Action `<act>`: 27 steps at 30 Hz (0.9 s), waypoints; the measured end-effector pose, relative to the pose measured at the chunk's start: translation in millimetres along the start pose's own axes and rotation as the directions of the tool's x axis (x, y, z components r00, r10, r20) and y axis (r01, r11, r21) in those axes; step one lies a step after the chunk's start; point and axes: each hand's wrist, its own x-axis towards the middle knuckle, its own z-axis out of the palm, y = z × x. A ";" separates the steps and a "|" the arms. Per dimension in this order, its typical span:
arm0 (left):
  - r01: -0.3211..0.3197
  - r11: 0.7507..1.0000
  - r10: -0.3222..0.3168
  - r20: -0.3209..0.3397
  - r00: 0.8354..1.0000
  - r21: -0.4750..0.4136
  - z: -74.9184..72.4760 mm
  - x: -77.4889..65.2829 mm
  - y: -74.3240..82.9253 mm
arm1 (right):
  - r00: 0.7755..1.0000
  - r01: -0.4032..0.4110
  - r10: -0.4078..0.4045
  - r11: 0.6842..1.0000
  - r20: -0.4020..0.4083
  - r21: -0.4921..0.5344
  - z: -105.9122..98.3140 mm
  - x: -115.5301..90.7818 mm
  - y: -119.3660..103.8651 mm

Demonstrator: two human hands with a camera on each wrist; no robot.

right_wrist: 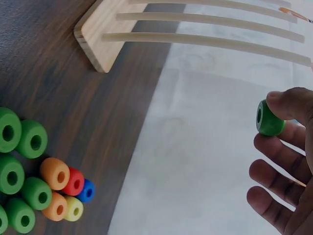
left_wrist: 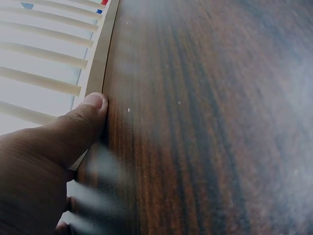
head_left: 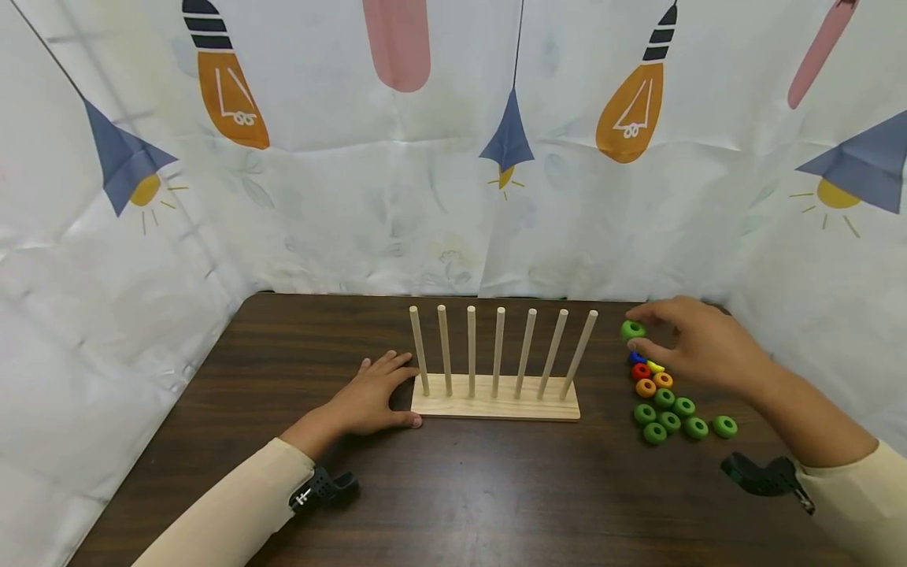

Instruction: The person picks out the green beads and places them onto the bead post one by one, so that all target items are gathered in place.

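A wooden peg rack (head_left: 496,405) stands on the table, with a row of several upright pale dowels rising from its flat base. My left hand (head_left: 375,394) lies at the rack's left end, fingers straight and spread. Its thumb (left_wrist: 93,103) touches the front edge of the base. To the right of the rack, my right hand (head_left: 697,346) is raised and pinches a green bead (right_wrist: 270,120) between thumb and index finger. The other fingers of that hand extend loosely. The bead's hole shows, and it is apart from the dowels.
Below the right hand lie loose beads: several green beads (head_left: 669,422), orange beads (head_left: 646,387), a red bead (head_left: 641,371), a yellow bead (head_left: 656,367) and a blue bead (head_left: 637,358). A patterned white cloth (head_left: 453,220) hangs behind the dark wooden table (head_left: 460,488).
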 end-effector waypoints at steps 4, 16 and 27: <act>-0.006 1.000 0.006 -0.004 1.000 0.001 0.3 -0.2 -0.9 | 1.000 -0.001 0.001 1.000 0.000 0.022 -4.7 4.3 -2.4; -0.002 1.000 0.002 0.002 1.000 -0.006 1.2 -1.1 -1.0 | 1.000 0.005 -0.004 0.999 -0.005 0.050 -16.7 13.9 -12.0; -0.010 1.000 0.010 -0.007 1.000 -0.002 0.5 -1.9 -0.7 | 0.999 0.035 -0.033 0.998 -0.023 0.055 -25.3 20.0 -20.8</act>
